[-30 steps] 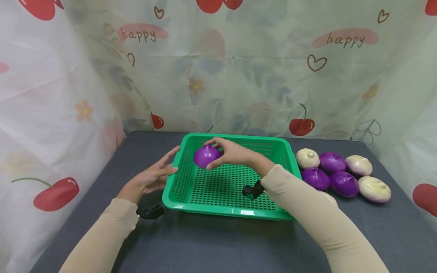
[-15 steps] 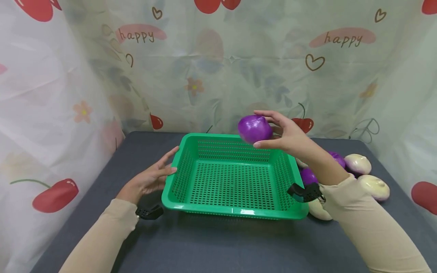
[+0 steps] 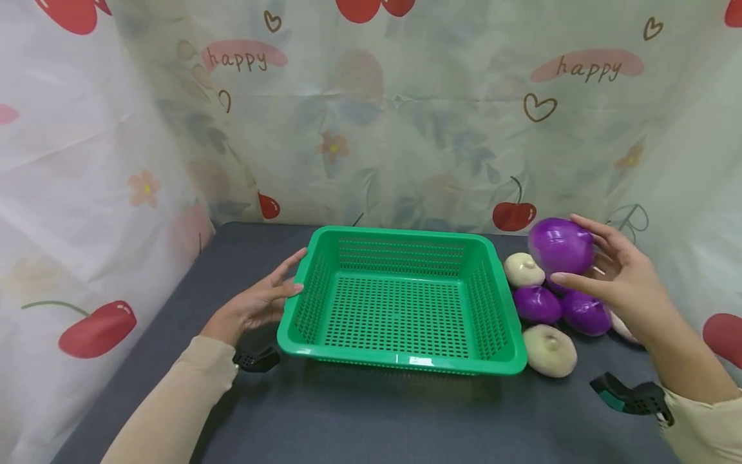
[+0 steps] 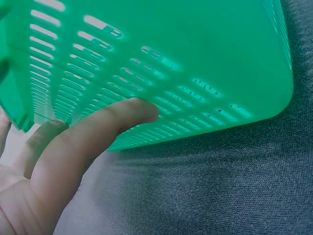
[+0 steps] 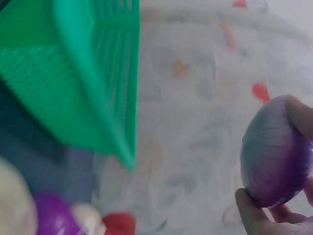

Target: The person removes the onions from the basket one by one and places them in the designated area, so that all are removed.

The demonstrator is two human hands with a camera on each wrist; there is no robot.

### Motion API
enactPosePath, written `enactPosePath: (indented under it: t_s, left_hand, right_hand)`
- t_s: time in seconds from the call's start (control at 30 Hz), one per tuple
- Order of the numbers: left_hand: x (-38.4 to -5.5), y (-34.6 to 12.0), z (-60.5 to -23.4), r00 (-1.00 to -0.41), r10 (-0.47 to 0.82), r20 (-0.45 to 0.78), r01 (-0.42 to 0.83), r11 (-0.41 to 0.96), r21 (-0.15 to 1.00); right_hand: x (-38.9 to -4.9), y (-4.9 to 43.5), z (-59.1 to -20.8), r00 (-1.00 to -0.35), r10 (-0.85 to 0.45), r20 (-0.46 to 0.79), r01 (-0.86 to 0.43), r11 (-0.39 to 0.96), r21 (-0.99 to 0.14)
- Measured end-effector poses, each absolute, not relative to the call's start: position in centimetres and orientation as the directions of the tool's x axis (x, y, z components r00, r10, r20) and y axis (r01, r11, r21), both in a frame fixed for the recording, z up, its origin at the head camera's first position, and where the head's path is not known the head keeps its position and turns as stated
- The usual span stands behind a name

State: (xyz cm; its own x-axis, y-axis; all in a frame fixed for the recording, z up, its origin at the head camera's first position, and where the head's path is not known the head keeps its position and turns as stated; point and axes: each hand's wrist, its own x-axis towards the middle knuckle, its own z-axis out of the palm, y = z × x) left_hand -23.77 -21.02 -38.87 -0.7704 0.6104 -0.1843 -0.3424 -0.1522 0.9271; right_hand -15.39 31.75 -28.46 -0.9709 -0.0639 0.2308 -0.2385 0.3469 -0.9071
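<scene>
My right hand (image 3: 634, 283) holds a shiny purple onion (image 3: 560, 245) raised over the back of an onion group at the right of the table. In the right wrist view, its fingertips and thumb sit around the same purple onion (image 5: 274, 154). My left hand (image 3: 255, 303) is at the left end of a green plastic basket (image 3: 400, 364), fingers extended by the rim. From the left wrist view, a finger (image 4: 98, 127) rests against the outside of the slotted basket wall (image 4: 205, 44). No onion lies in the basket.
Purple onions (image 3: 537, 305) and pale ones, such as the pale onion (image 3: 551, 351) in front, sit close to the basket's right wall. The grey tabletop (image 3: 371, 419) runs in front of the basket. A printed curtain (image 3: 400, 148) hangs behind and at both sides.
My right hand has carried the purple onion up out of the basket and rightward to above the other onions. The left hand and basket have stayed in place.
</scene>
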Motion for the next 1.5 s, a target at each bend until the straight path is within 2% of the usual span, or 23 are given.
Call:
enactPosePath:
  t_s: [0.13, 0.33, 0.4, 0.63, 0.73, 1.27, 1.5]
  left_hand:
    - [-23.8, -20.9, -38.8, -0.768, 0.615, -0.181, -0.343, -0.156, 0.926]
    - [-23.8, -21.0, -38.8, -0.765, 0.619, -0.179, -0.345, -0.159, 0.925]
    - [-23.8, -21.0, -38.8, -0.765, 0.619, -0.179, -0.345, -0.16, 0.925]
    - [-23.7, -21.1, -38.7, -0.766, 0.619, -0.176, -0.346, -0.165, 0.923]
    - [-23.7, -21.1, -38.7, -0.766, 0.617, -0.18, -0.348, -0.163, 0.923]
    - [-23.7, -20.9, -38.6, -0.768, 0.615, -0.177, -0.343, -0.161, 0.925]
    - [-23.7, -21.0, -38.7, -0.764, 0.621, -0.176, -0.344, -0.161, 0.925]
  right_hand:
    - [-13.8, 34.9, -30.8, -0.957, 0.021, 0.289, -0.266, 0.328, -0.906]
    - [-11.4, 38.7, -34.8, -0.959, 0.131, 0.252, -0.173, 0.437, -0.883]
    - [-10.7, 39.6, -36.2, -0.968, 0.131, 0.216, -0.142, 0.427, -0.893]
    - [-9.3, 41.4, -40.4, -0.986, 0.122, 0.114, -0.027, 0.556, -0.83]
    - [-9.1, 41.7, -41.7, -0.99, 0.105, 0.093, -0.021, 0.544, -0.839]
    - [-9.4, 41.4, -43.8, -0.992, 0.062, 0.113, -0.053, 0.598, -0.799]
    - [-9.6, 41.5, -44.0, -0.995, 0.058, 0.076, -0.024, 0.616, -0.787]
